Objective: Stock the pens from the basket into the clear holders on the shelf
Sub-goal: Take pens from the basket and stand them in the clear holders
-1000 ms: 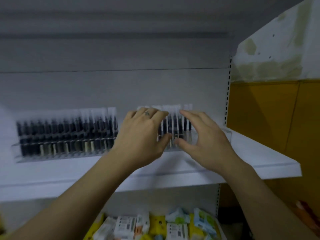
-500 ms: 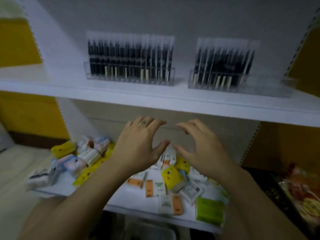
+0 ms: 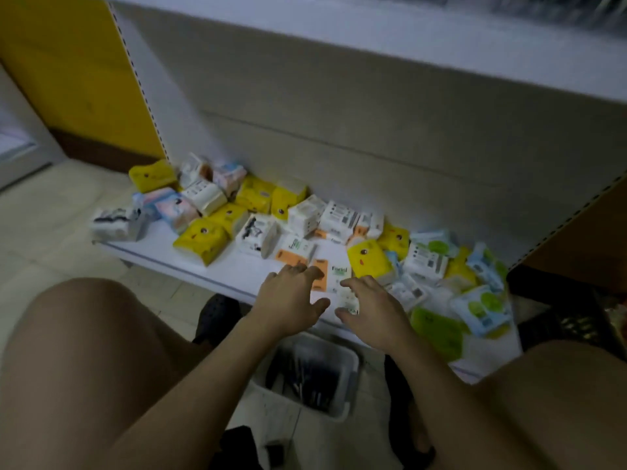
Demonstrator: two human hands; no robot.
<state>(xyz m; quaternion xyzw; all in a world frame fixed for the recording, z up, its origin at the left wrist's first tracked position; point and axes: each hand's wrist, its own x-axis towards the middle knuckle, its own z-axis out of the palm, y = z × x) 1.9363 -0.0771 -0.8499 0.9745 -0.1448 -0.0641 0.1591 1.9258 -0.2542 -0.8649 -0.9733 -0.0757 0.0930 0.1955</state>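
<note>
A person crouches with bare knees (image 3: 78,334) spread wide. Both bare forearms (image 3: 210,374) reach forward and down between the knees, side by side. The left hand (image 3: 290,301) is palm down, its fingers (image 3: 307,271) loosely spread and slightly bent. The right hand (image 3: 373,310) mirrors it, palm down and relaxed. The two thumbs point toward each other, near but apart. Both hands are empty.

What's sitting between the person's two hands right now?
In the head view, a white tissue packet with green print lies on the lower shelf, showing in the gap between the left hand and the right hand.
</note>
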